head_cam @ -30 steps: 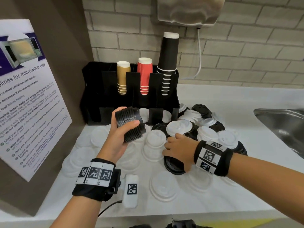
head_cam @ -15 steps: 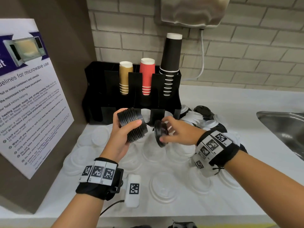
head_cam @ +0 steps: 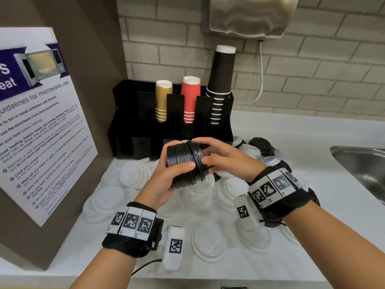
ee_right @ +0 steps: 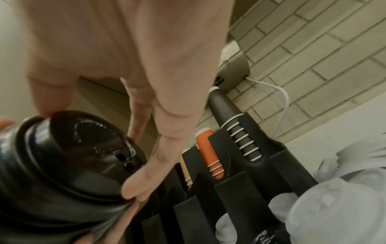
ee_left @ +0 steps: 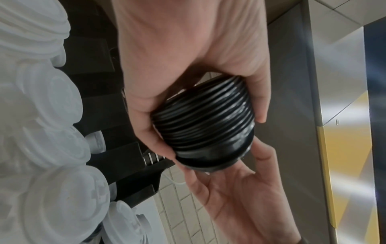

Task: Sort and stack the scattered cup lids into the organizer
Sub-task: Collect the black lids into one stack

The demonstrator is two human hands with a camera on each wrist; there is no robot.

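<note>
My left hand (head_cam: 179,158) grips a sideways stack of black lids (head_cam: 181,163) above the counter, thumb in front and fingers behind; the left wrist view shows the same stack of black lids (ee_left: 204,118). My right hand (head_cam: 200,151) pinches a single black lid (head_cam: 197,161) by its rim against the stack's right end. That black lid (ee_right: 87,145) fills the lower left of the right wrist view. The black organizer (head_cam: 145,113) stands just behind, against the wall. Clear lids (head_cam: 210,240) lie scattered on the counter below; white lids (head_cam: 252,151) and another black lid (head_cam: 260,142) are piled to the right.
The organizer's upper slots hold gold cups (head_cam: 162,101), red cups (head_cam: 190,99) and tall black cups (head_cam: 221,80). A steel sink (head_cam: 362,163) sits at the right. A microwave poster (head_cam: 41,122) leans on the left wall. A metal dispenser (head_cam: 250,15) hangs above.
My right hand picked a black lid out of the pile, carried it left and up, and set it against the end of the stack in my left hand.
</note>
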